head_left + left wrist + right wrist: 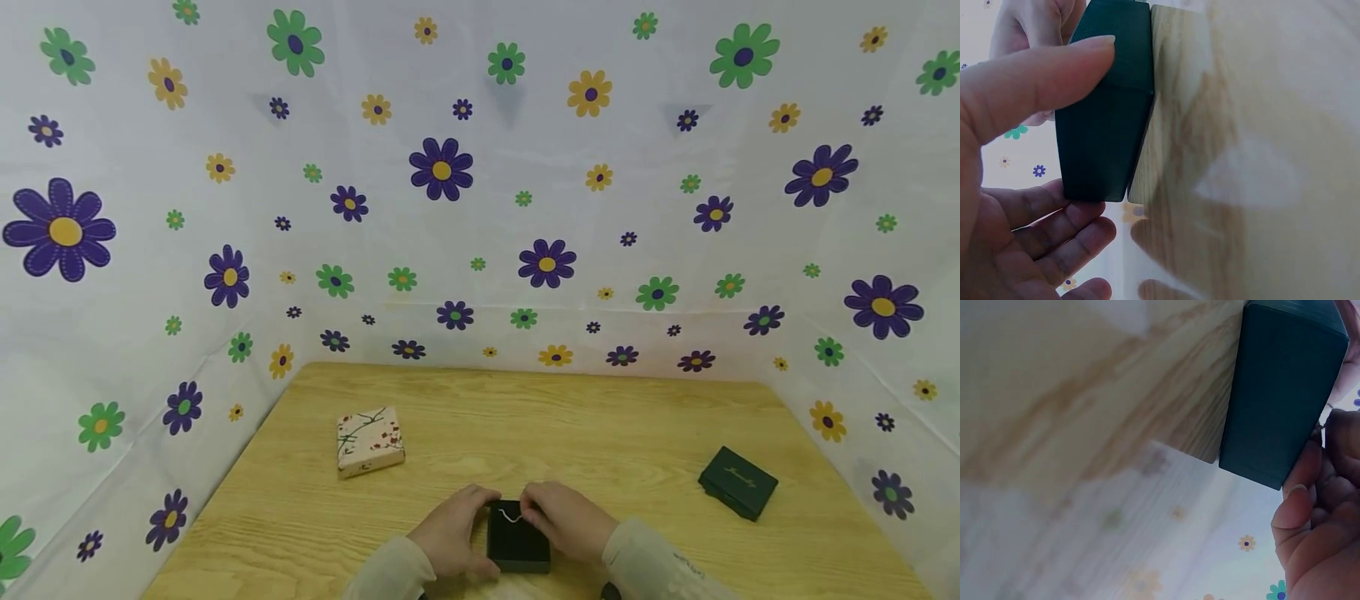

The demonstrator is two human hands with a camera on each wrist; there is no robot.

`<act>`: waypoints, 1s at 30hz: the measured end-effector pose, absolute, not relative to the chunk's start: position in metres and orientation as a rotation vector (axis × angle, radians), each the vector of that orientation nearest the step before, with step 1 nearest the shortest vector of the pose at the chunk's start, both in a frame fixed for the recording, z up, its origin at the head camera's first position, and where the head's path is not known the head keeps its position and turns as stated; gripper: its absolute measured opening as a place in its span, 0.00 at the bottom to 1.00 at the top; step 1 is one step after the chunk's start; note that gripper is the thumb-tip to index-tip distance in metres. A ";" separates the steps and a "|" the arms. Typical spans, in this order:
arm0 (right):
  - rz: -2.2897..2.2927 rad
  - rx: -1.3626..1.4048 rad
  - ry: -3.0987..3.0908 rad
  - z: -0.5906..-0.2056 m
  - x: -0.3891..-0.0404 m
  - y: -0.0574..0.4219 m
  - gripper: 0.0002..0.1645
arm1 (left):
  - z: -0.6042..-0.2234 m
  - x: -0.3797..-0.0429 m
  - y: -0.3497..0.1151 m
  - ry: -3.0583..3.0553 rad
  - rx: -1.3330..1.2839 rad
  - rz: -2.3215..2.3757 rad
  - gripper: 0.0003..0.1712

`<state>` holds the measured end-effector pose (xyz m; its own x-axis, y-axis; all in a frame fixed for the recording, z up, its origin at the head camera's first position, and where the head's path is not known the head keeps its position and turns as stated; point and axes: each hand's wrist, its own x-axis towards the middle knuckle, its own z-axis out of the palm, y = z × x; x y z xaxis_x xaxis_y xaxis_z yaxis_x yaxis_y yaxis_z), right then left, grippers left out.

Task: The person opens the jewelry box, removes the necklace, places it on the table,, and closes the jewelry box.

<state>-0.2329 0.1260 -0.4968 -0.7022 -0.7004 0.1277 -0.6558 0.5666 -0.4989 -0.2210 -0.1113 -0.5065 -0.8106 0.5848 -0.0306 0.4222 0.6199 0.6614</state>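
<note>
A dark green, open-topped jewelry box [519, 552] with a black inside sits on the table near the front edge. My left hand [453, 533] grips its left side, thumb at the near corner and fingers at the far one; the left wrist view shows the thumb [1085, 69] on the green wall. A thin silver chain [510, 517] lies in a curve across the far part of the black inside. Over the box's right side, my right hand [572, 521] pinches the chain's end between thumb and fingers. In the right wrist view its curled fingers [1294, 506] are right at the box's upper edge.
A green lid [741, 482] with gold lettering lies on the right of the wooden table [570, 425]. At the back left is a cream box [370, 442] with a branch and blossom pattern. Flower-printed white cloth [495, 233] encloses the table's back and sides.
</note>
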 end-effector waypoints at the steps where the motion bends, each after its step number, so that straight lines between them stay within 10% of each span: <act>1: -0.836 -1.149 2.691 -0.497 -0.233 0.126 0.03 | -0.506 -0.221 -0.111 2.599 0.821 0.974 0.52; 30: -1.011 -1.162 2.645 -0.495 -0.229 0.129 0.05 | -0.506 -0.220 -0.111 2.583 0.835 0.983 0.52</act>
